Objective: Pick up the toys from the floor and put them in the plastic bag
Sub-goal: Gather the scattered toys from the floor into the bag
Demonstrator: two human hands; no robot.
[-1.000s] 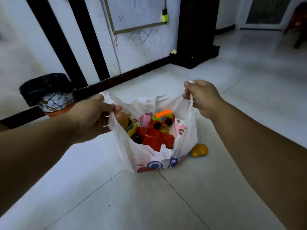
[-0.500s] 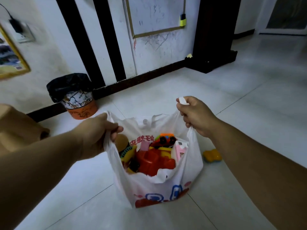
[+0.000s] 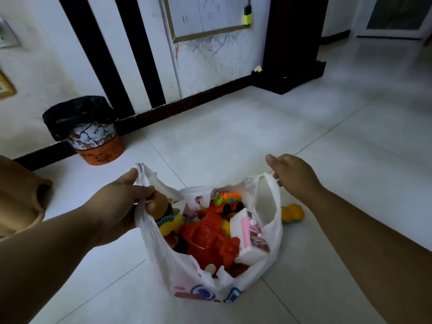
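A white plastic bag (image 3: 182, 272) with red and blue print rests on the floor tiles, its mouth held wide. My left hand (image 3: 119, 204) grips the left handle. My right hand (image 3: 294, 176) has the right handle caught under its fingers, with the thumb stretched out. Inside the bag lie a big red plastic toy (image 3: 210, 237), a pink and white toy box (image 3: 247, 232), a small orange and green truck (image 3: 228, 201) and several other toys, partly hidden. A yellow toy (image 3: 292, 213) lies on the floor just right of the bag, below my right wrist.
A waste bin (image 3: 93, 134) with a black liner stands by the wall at the back left. A tan stool-like object (image 3: 21, 202) is at the left edge. A dark pillar base (image 3: 292, 73) juts out at the back right.
The bag has come down onto the floor and nearer to me. My hands have drawn apart, opening its mouth wider. My right thumb has lifted off the handle.
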